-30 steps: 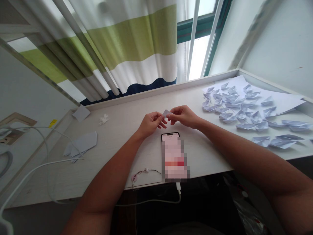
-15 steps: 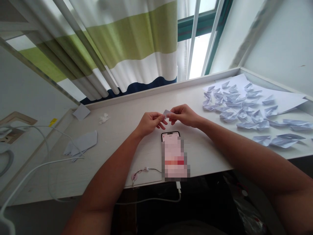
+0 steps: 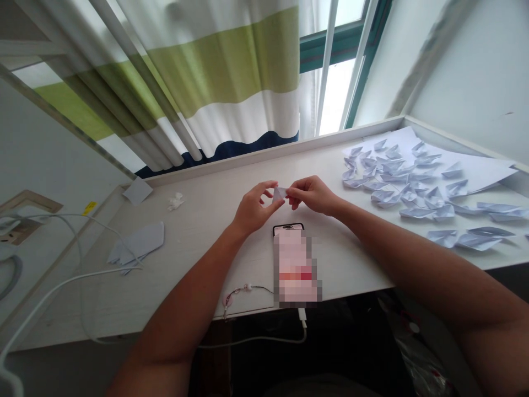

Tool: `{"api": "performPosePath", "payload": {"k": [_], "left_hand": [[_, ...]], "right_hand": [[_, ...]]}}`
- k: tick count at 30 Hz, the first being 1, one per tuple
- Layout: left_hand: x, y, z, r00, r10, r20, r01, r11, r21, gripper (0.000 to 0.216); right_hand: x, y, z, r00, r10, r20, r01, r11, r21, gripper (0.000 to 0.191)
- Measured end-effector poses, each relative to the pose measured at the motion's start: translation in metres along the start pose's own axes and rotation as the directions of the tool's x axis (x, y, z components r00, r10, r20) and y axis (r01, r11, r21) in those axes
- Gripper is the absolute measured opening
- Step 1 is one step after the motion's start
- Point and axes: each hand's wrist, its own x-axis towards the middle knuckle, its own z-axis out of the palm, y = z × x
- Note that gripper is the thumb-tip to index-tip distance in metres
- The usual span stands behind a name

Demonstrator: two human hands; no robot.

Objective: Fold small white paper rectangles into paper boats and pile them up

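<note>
A small folded piece of white paper point(image 3: 280, 192) hangs just above the desk, pinched from both sides. My left hand point(image 3: 253, 209) grips its left end between thumb and fingertips, with the index finger raised. My right hand point(image 3: 311, 194) pinches its right end. A phone point(image 3: 295, 264) lies flat on the white desk point(image 3: 198, 242) directly below both hands, plugged into a white cable point(image 3: 256, 339).
Several folded paper boats point(image 3: 397, 179) cover the right side of the desk, on flat white sheets point(image 3: 475, 165). At left lie folded paper pieces point(image 3: 138, 242), a paper square point(image 3: 137, 191), a crumpled scrap point(image 3: 176, 201) and white cables point(image 3: 61, 281). A striped curtain point(image 3: 185, 82) hangs behind.
My left hand's fingers have spread and lifted a little on the paper's left end. The right hand and the paper stay in nearly the same place.
</note>
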Motion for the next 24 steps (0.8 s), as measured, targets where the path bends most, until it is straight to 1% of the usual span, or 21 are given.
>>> {"api": "performPosePath", "payload": {"k": [2, 4, 8, 11, 16, 19, 22, 24], "left_hand": [[-0.001, 0.001, 0.001, 0.998, 0.062, -0.009, -0.061, 0.994, 0.091, 0.039], [-0.002, 0.001, 0.002, 0.998, 0.066, -0.002, -0.065, 0.992, 0.106, 0.036], [-0.002, 0.002, 0.003, 0.999, -0.046, 0.028, 0.047, 0.998, -0.03, 0.039], [-0.001, 0.001, 0.003, 0.992, -0.118, 0.042, 0.123, 0.982, -0.143, 0.043], [0.0, -0.002, 0.002, 0.981, -0.157, 0.111, 0.183, 0.94, -0.287, 0.046], [0.0, -0.003, 0.003, 0.972, -0.189, 0.139, 0.229, 0.889, -0.395, 0.052], [0.001, -0.003, 0.004, 0.967, -0.215, 0.138, 0.256, 0.833, -0.49, 0.055], [0.001, -0.001, 0.005, 0.968, -0.219, 0.124, 0.252, 0.814, -0.524, 0.053]], "right_hand": [[-0.001, -0.001, 0.001, 1.0, -0.014, 0.012, 0.015, 0.999, -0.035, 0.035], [-0.002, -0.001, 0.002, 0.999, -0.031, 0.019, 0.032, 0.998, -0.056, 0.037], [-0.003, 0.001, 0.002, 0.998, -0.057, 0.038, 0.059, 0.997, -0.054, 0.041], [-0.002, 0.004, 0.0, 0.997, -0.064, 0.034, 0.066, 0.996, -0.064, 0.046], [0.001, 0.009, -0.001, 0.995, -0.103, 0.002, 0.103, 0.99, -0.092, 0.048], [0.002, 0.01, -0.003, 0.992, -0.125, 0.003, 0.124, 0.987, -0.098, 0.047], [0.002, 0.011, -0.004, 0.987, -0.158, -0.008, 0.156, 0.979, -0.129, 0.042], [0.001, 0.011, -0.003, 0.984, -0.179, -0.026, 0.172, 0.972, -0.159, 0.036]]}}
